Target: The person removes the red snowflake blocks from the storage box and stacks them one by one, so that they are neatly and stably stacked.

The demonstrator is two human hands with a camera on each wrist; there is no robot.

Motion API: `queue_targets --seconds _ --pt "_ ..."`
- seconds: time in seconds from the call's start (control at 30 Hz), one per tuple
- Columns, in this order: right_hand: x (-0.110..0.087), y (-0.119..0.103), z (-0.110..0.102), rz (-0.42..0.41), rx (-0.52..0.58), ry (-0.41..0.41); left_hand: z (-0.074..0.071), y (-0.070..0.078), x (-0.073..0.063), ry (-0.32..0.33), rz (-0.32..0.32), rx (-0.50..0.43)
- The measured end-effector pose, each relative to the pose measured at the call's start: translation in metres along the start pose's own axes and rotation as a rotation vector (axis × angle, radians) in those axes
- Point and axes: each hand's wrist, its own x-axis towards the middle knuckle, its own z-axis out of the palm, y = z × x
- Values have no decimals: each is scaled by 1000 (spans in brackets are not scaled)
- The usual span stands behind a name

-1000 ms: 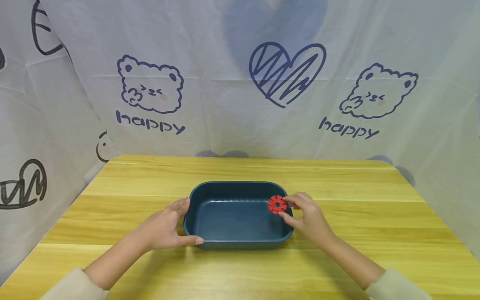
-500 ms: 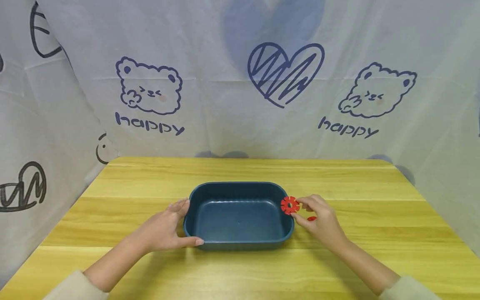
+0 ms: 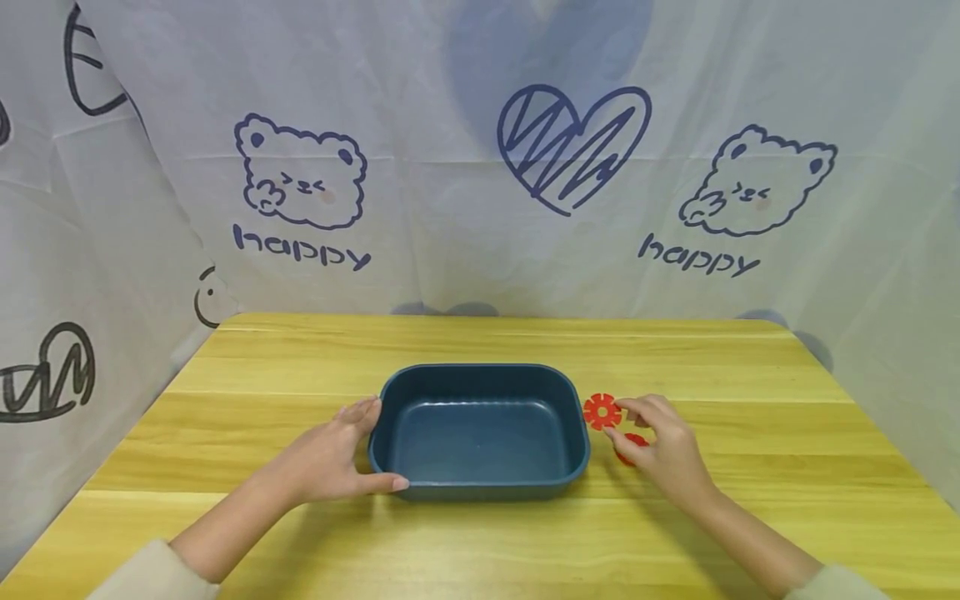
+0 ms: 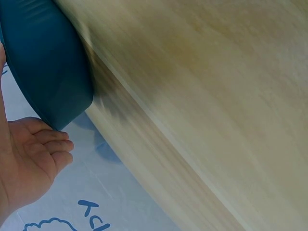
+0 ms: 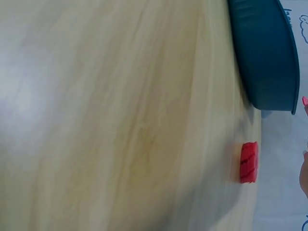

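A dark blue rectangular bin stands on the table, its inside bare in the head view. My left hand holds its left end, thumb at the front rim and fingers against the side. Just off the bin's right end, my right hand pinches a red notched snowflake disc with a round hole between thumb and forefinger. Under that hand is a red stack of discs on the table, partly hidden by the thumb in the head view. Only fingertips of the right hand show in the right wrist view.
The light wooden table extends on all sides of the bin. Behind it hangs a white curtain printed with bears, a heart and lettering.
My right hand has moved right with the red disc, from above the bin's right end to beside it. The red stack has come into view. My left hand and the bin have stayed put.
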Motion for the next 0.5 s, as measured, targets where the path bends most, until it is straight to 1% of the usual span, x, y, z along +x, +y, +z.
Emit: queue_targets --seconds 0.1,0.37,0.5 --pt "-4 2 -1 33 -11 3 0 0 0 4 1 -3" --pt "-17 5 -6 155 -70 13 0 -1 0 -2 9 -12" --pt "-24 8 -8 220 -79 -1 0 -1 0 -2 0 -16"
